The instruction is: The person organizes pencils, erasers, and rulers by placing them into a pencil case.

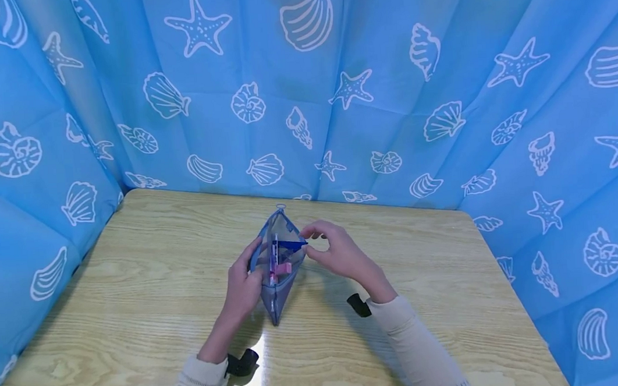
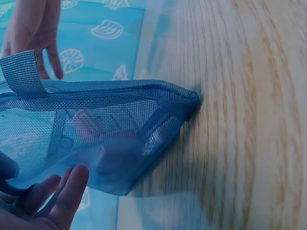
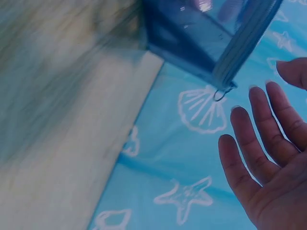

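Note:
A blue mesh zip pouch [image 1: 285, 296] stands on the table with its top spread wide. Inside lie a pink block [image 1: 283, 268], slim pen-like items [image 1: 274, 256] and a dark blue flat piece [image 1: 291, 245], whose kind I cannot make out. My left hand [image 1: 244, 284] grips the pouch's left wall, thumb on the inner side. At the opposite rim is my right hand [image 1: 338, 252], its thumb and index finger bent but apart. The right wrist view shows those fingers [image 3: 261, 139] loosely spread beside the pouch's zip end, with nothing visible between them.
The wooden table [image 1: 151, 283] extends around the pouch on every side. A blue curtain [image 1: 282, 89] with white shells and starfish hangs behind and along both sides. Black wrist cameras [image 1: 241, 362] sit at the cuffs. A small ring [image 1: 280, 206] hangs at the pouch's far end.

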A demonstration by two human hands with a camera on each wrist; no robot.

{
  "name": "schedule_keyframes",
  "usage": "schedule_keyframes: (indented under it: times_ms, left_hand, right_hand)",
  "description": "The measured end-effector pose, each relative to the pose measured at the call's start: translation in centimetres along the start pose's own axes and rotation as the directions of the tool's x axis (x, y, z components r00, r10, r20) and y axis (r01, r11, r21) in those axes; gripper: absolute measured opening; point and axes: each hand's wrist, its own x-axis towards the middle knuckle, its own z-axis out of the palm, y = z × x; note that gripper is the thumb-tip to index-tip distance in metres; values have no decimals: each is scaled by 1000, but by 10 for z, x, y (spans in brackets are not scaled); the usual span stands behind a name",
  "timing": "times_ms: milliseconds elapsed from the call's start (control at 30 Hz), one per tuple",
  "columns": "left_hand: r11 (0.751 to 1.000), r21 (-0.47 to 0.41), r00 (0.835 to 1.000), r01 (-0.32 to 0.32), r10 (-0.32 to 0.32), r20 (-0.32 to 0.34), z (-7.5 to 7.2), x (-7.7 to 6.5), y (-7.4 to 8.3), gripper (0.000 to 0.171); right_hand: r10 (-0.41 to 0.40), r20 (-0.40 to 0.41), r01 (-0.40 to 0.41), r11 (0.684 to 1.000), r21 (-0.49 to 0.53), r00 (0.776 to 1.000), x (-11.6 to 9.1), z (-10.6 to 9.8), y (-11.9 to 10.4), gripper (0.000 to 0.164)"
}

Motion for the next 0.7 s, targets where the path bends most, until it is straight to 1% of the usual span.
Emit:
schedule_keyframes:
  times_ms: [167,267,333,400,467,533,600,700]
  left_hand:
    - [1000,2,999,-10,10,38,7,1,2,65]
    - [999,18,997,-32,31,71,15,1,5,62]
    - [997,50,994,-65,61,92,22,1,9,60]
    - [990,84,986,-112,101,130,29,2,11,60]
    - [980,130,974,-152,126,187,36,2,12,58]
    - [963,184,956,-194,144,256,43,3,12,56]
    - [946,230,930,-230,145,336,49,3,10,53]
    - [908,300,898,-294,154,413,55,1,8,49]
  right_hand:
    - [24,-57,-23,999,23,998,-18,-5,22,25]
    - [46,-87,-45,999,12,995,-29,-10,37,24]
    - [65,-99,-64,998,8,993,-36,-14,45,24]
    - [79,-111,-79,997,1,991,-43,-17,53,25]
    - [96,-118,-97,995,-4,988,-49,-21,60,26]
    - [110,-128,-112,994,-6,986,-56,-25,66,27]
    - [126,-135,-129,992,-12,983,-62,-28,70,27]
    - [144,-141,-146,989,-2,980,-70,-33,77,28]
